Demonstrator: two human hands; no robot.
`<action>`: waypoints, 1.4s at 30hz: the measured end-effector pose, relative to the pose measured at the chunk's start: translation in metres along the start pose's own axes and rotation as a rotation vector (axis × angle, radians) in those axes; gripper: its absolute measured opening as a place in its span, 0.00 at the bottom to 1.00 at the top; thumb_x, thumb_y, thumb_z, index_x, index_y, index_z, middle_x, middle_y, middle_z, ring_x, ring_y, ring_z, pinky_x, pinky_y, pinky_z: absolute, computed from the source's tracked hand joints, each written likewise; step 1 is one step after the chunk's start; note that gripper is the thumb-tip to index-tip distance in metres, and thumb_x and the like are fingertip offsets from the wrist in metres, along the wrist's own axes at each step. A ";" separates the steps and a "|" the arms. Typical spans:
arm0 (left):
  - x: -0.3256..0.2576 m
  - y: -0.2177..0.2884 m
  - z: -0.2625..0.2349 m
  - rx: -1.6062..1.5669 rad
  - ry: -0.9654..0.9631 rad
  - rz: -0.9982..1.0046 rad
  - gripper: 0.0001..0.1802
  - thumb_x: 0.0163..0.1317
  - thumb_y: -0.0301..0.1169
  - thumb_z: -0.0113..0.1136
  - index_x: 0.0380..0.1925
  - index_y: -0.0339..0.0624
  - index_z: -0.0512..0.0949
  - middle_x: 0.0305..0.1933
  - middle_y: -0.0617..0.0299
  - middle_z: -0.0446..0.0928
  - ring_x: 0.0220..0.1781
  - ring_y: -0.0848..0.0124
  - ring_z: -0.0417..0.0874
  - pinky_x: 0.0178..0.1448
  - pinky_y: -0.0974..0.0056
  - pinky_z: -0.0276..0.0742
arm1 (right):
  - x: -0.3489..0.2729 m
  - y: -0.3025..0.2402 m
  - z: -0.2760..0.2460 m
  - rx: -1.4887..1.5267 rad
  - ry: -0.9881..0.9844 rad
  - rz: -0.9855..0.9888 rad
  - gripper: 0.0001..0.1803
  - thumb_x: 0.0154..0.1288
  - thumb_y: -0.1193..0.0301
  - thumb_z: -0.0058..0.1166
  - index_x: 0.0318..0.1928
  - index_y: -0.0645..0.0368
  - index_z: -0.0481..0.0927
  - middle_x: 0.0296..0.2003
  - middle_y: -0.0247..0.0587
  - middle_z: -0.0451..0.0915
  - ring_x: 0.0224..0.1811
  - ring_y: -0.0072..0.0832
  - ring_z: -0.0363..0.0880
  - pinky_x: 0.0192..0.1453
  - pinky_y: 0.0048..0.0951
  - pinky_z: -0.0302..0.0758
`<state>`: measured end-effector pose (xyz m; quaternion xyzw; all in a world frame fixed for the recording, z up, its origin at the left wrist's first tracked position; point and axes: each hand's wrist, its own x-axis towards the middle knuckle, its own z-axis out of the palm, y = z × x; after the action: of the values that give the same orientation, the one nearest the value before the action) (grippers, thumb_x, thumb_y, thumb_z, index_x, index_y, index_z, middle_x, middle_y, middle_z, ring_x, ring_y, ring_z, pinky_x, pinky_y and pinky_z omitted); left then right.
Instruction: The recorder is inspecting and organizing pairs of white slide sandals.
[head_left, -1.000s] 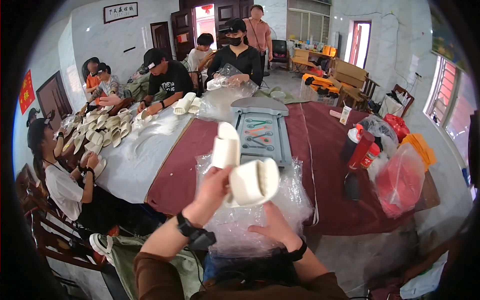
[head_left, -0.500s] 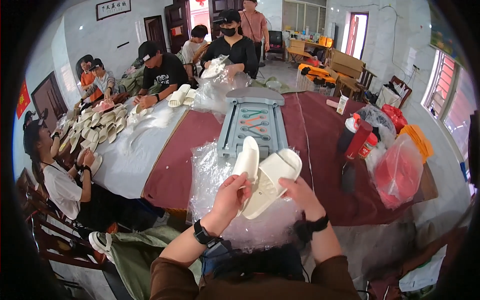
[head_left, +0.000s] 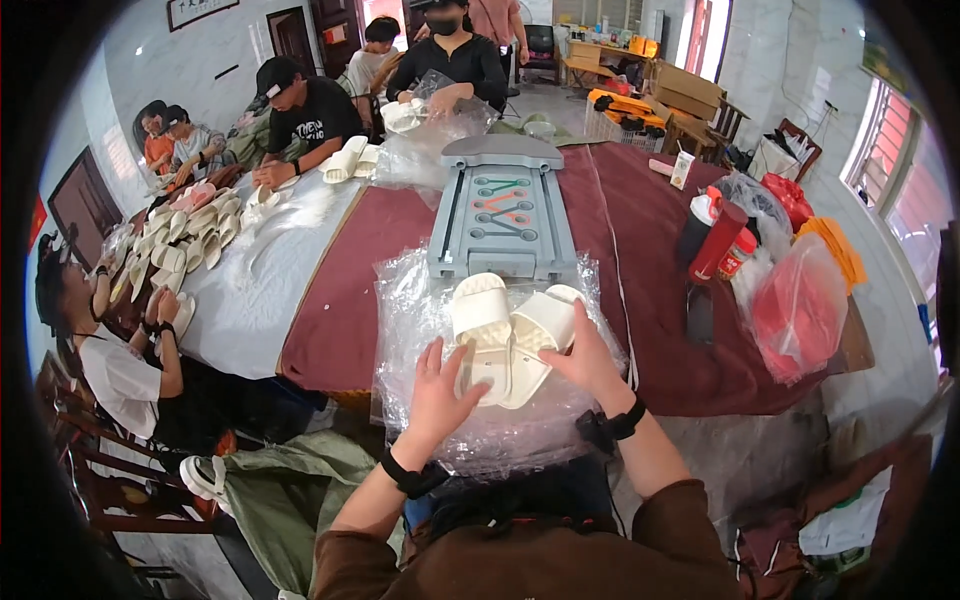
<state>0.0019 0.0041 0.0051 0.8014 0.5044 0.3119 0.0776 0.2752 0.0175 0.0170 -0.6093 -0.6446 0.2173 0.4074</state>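
Pr cream slippers [head_left: 503,335] w/ wide straps [head_left: 480,318], open toes

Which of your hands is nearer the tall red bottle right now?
Right. The right hand is at the outer edge of the right slipper, to the left of the tall red bottle; the left hand is farther left, beside the left slipper.
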 end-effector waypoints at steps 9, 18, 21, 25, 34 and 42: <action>-0.027 0.024 0.024 -0.032 -0.118 0.028 0.48 0.57 0.52 0.74 0.73 0.40 0.67 0.72 0.24 0.64 0.76 0.28 0.60 0.77 0.42 0.63 | 0.036 0.000 -0.005 -0.093 -0.003 -0.202 0.32 0.64 0.76 0.62 0.69 0.56 0.73 0.57 0.59 0.76 0.53 0.52 0.82 0.53 0.43 0.80; -0.026 0.017 0.022 -0.104 -0.157 -0.007 0.46 0.55 0.38 0.75 0.74 0.45 0.66 0.73 0.21 0.60 0.75 0.27 0.61 0.75 0.42 0.66 | 0.031 0.015 -0.011 -0.240 0.182 -0.275 0.23 0.65 0.81 0.56 0.61 0.57 0.80 0.47 0.50 0.81 0.51 0.50 0.80 0.53 0.45 0.77; -0.026 0.017 0.024 -0.076 -0.179 0.015 0.46 0.55 0.36 0.74 0.74 0.46 0.66 0.73 0.22 0.59 0.75 0.27 0.61 0.76 0.43 0.66 | 0.040 0.013 -0.008 -0.249 0.267 -0.359 0.21 0.65 0.81 0.55 0.58 0.56 0.81 0.45 0.48 0.81 0.49 0.50 0.80 0.52 0.45 0.77; -0.027 0.017 0.024 -0.090 -0.191 0.012 0.46 0.55 0.36 0.75 0.74 0.46 0.65 0.74 0.22 0.59 0.75 0.27 0.61 0.76 0.43 0.66 | 0.053 0.010 0.009 -0.305 0.185 -0.328 0.23 0.64 0.79 0.58 0.60 0.55 0.79 0.46 0.48 0.80 0.50 0.48 0.79 0.53 0.45 0.77; -0.030 0.016 0.023 -0.109 -0.200 0.026 0.47 0.55 0.36 0.75 0.74 0.44 0.65 0.73 0.20 0.59 0.75 0.26 0.61 0.77 0.43 0.63 | 0.024 -0.028 0.023 -0.391 0.064 -0.362 0.19 0.62 0.66 0.66 0.52 0.57 0.80 0.46 0.51 0.81 0.51 0.50 0.80 0.52 0.46 0.79; -0.036 0.011 0.027 -0.038 -0.156 0.061 0.45 0.58 0.42 0.73 0.75 0.45 0.64 0.73 0.22 0.61 0.75 0.27 0.61 0.75 0.42 0.65 | 0.033 -0.014 0.064 -0.730 -0.172 -0.325 0.25 0.69 0.51 0.58 0.49 0.64 0.82 0.43 0.50 0.85 0.47 0.45 0.85 0.47 0.43 0.81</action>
<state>0.0157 -0.0266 -0.0265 0.8368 0.4659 0.2602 0.1224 0.2191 0.0608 -0.0004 -0.5837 -0.7990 -0.0430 0.1381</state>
